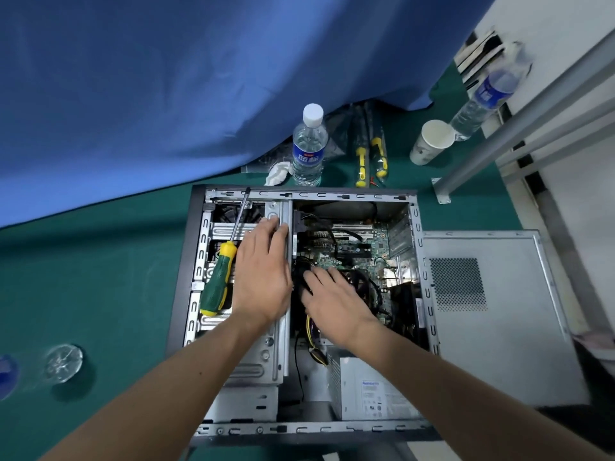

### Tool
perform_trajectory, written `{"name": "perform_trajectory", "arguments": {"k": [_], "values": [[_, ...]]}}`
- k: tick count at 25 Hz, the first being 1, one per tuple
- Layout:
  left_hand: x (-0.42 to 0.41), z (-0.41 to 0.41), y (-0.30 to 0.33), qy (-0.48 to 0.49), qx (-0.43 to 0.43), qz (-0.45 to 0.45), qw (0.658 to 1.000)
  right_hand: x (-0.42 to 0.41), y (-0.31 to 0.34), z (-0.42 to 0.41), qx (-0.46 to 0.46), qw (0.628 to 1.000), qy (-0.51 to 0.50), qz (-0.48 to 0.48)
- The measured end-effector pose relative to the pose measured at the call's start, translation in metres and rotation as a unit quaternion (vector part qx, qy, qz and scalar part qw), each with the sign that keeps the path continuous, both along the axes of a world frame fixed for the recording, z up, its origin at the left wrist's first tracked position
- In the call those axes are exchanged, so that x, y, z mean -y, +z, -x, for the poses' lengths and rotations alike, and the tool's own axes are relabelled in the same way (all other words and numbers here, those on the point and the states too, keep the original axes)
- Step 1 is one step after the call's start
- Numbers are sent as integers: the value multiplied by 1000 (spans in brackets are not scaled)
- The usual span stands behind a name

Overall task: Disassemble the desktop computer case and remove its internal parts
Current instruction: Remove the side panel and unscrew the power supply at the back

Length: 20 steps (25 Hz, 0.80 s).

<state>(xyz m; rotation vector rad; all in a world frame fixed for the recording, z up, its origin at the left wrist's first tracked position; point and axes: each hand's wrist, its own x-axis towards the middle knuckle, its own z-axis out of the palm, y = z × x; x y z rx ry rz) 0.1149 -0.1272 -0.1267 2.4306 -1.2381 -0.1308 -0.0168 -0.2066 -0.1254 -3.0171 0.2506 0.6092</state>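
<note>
The single head-worn camera is looking steeply down from close above at the open computer case [299, 314] on the green worktop [100, 277], facing the far blue curtain [166, 94].

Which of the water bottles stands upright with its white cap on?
The bottle with the blue label just behind the computer case, beside the crumpled tissue. The other bottle, near the paper cup, leans tilted against the grey rails.

Two bare arms, no sleeves in view

Both forearms enter from the bottom edge uncovered, with no sleeve, glove, watch or ring to be seen. The left hand [263, 281] and right hand [336, 304] are bare too; the fingers [324, 277] have short, plain nails. A small dark mole marks the left forearm.
</note>
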Motion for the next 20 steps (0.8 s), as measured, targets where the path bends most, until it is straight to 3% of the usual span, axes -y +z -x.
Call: {"name": "perform_trajectory", "arguments": {"k": [2,7,11,15,20], "values": [[-1,-1,0,0,-2,1,1000,-5,3,-2,18,1000,-11,-5],[-1,0,-2,-1,-4,-3,1000,-1,-6,8,-59,998,28,-14],[-1,0,-1,-10,6,1,1000,7,4,30,42,983,-112,-140],[0,8,16,8,-2,-33,999,2,24,61,88,952,-228,-182],[-6,11,43,-13,74,-111,991,-7,54,90,116,911,-325,-227]]}}
